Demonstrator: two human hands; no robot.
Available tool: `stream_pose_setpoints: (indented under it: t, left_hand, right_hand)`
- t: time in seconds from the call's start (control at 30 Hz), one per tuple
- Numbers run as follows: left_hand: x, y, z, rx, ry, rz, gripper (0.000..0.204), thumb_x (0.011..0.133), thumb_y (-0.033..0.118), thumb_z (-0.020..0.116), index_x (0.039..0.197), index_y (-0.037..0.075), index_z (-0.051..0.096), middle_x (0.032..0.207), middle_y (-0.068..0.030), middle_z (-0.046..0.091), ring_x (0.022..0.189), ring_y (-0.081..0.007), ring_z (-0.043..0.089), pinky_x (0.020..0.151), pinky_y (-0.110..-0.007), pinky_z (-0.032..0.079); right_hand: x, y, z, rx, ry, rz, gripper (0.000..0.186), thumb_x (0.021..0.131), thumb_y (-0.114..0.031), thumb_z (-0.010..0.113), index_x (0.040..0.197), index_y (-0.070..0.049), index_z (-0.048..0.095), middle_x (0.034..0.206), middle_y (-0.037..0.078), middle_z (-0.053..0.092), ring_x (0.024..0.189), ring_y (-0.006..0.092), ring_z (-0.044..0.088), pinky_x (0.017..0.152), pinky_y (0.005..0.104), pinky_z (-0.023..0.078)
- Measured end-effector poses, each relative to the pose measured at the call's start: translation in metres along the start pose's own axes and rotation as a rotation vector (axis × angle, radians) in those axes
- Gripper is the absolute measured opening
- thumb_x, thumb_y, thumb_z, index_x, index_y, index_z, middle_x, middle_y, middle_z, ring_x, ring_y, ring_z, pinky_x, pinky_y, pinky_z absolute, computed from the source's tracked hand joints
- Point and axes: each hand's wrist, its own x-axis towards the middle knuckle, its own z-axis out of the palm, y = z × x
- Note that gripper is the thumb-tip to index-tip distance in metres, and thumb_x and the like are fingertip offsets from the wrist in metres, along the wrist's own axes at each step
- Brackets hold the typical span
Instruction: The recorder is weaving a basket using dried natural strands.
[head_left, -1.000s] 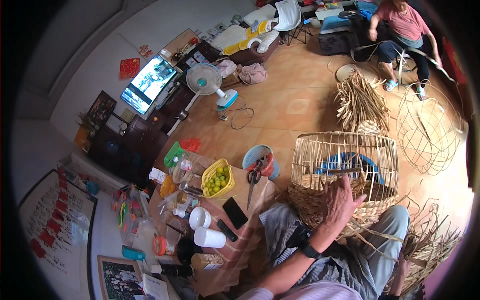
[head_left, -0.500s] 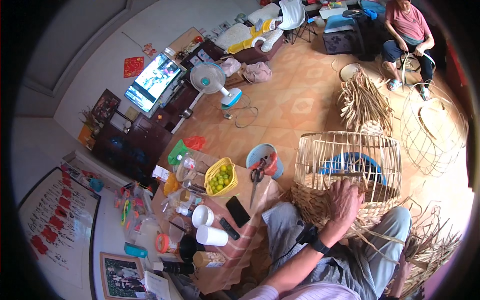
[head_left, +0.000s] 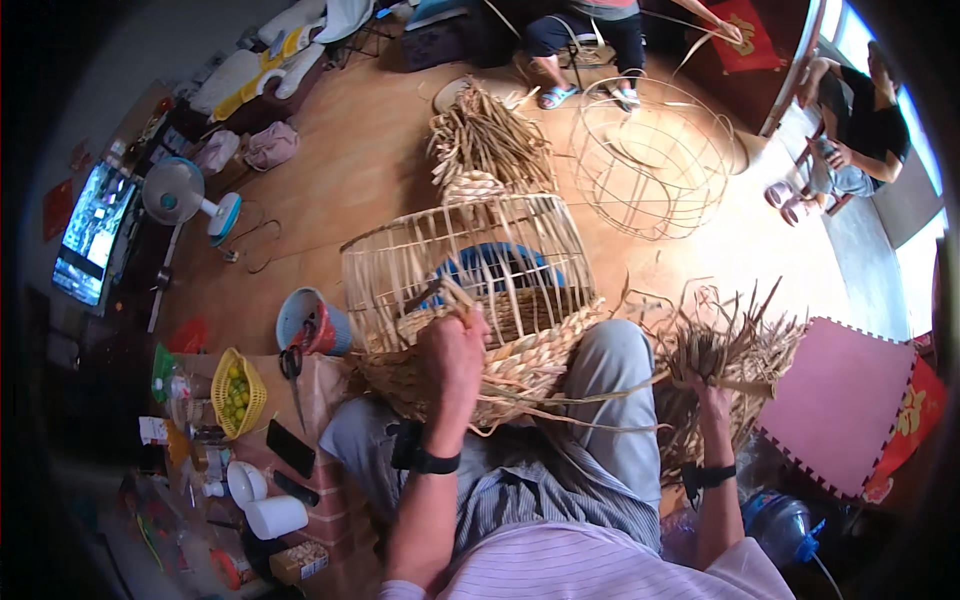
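Observation:
A half-woven basket (head_left: 530,345) with a braided straw lower wall and bare upright ribs leans between my knees. My left hand (head_left: 452,350) is closed at its near side, with a pale straw strip (head_left: 458,292) standing up out of the fingers. A short dark stick-like piece (head_left: 424,293) shows just beyond that hand. Loose straw strands trail from the basket across my right knee. To the right, my right hand (head_left: 708,392) is sunk in a bundle of dry straw (head_left: 740,345), fingers closed around some strands and partly hidden.
Beyond the basket lie a straw bundle (head_left: 485,140) and a round wire-like frame (head_left: 655,165). A table at left holds scissors (head_left: 292,375), a phone (head_left: 290,448) and a yellow basket of green fruit (head_left: 238,393). Two people sit farther off. A pink mat (head_left: 840,400) lies right.
My view has swung right, bringing the straw bundle, my right hand and a second seated person into sight. My left hand stays at the basket; my right hand is now in the bundle.

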Motion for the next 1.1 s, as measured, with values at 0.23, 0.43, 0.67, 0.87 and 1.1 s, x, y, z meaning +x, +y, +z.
stream_pose_setpoints:
  t: [0.23, 0.43, 0.67, 0.87, 1.1]
  left_hand:
    - [0.013, -0.034, -0.006, -0.208, 0.021, -0.075, 0.053, 0.101, 0.044, 0.060, 0.069, 0.003, 0.072, 0.059, -0.0062, 0.068, 0.057, -0.0167, 0.066, 0.062, -0.035, 0.051]
    - [0.089, -0.048, -0.076, -0.317, 0.182, -0.115, 0.051, 0.099, 0.042, 0.065, 0.063, 0.006, 0.064, 0.055, -0.0025, 0.058, 0.050, -0.0117, 0.054, 0.051, -0.029, 0.039]
    - [0.109, -0.024, -0.170, -0.537, 0.236, -0.011, 0.044, 0.096, 0.039, 0.069, 0.065, 0.010, 0.056, 0.058, 0.0003, 0.051, 0.054, -0.0115, 0.045, 0.057, -0.028, 0.033]
    - [0.078, 0.001, -0.228, -0.715, 0.413, 0.057, 0.038, 0.097, 0.035, 0.068, 0.071, 0.007, 0.059, 0.069, -0.0022, 0.055, 0.070, -0.0146, 0.052, 0.071, -0.031, 0.039]
    - [0.008, 0.028, -0.269, 0.216, 0.699, 0.597, 0.051, 0.106, 0.022, 0.038, 0.152, 0.001, 0.045, 0.128, -0.0142, 0.057, 0.123, -0.0264, 0.053, 0.109, -0.039, 0.039]
  right_hand:
    - [0.048, -0.084, 0.005, 0.228, 0.081, -0.022, 0.044, 0.086, -0.027, 0.078, 0.122, -0.001, 0.070, 0.114, 0.009, 0.073, 0.102, 0.0176, 0.066, 0.091, 0.0336, 0.051]
    - [0.074, -0.119, -0.009, 0.235, 0.189, -0.070, 0.051, 0.086, -0.036, 0.075, 0.121, 0.001, 0.071, 0.111, 0.010, 0.074, 0.100, 0.0191, 0.065, 0.091, 0.0345, 0.049]
    - [0.084, -0.200, 0.006, 0.477, 0.052, -0.257, 0.043, 0.083, -0.016, 0.080, 0.120, 0.001, 0.068, 0.111, 0.009, 0.073, 0.102, 0.0186, 0.066, 0.094, 0.0337, 0.050]
    - [0.100, -0.238, 0.053, 0.720, -0.069, -0.345, 0.041, 0.086, -0.007, 0.078, 0.124, 0.001, 0.066, 0.115, 0.009, 0.072, 0.106, 0.0188, 0.065, 0.097, 0.0331, 0.050]
    - [0.084, -0.269, 0.110, 1.019, -0.273, -0.108, 0.033, 0.090, -0.011, 0.078, 0.118, 0.001, 0.066, 0.106, 0.008, 0.072, 0.089, 0.0189, 0.071, 0.079, 0.0345, 0.059]
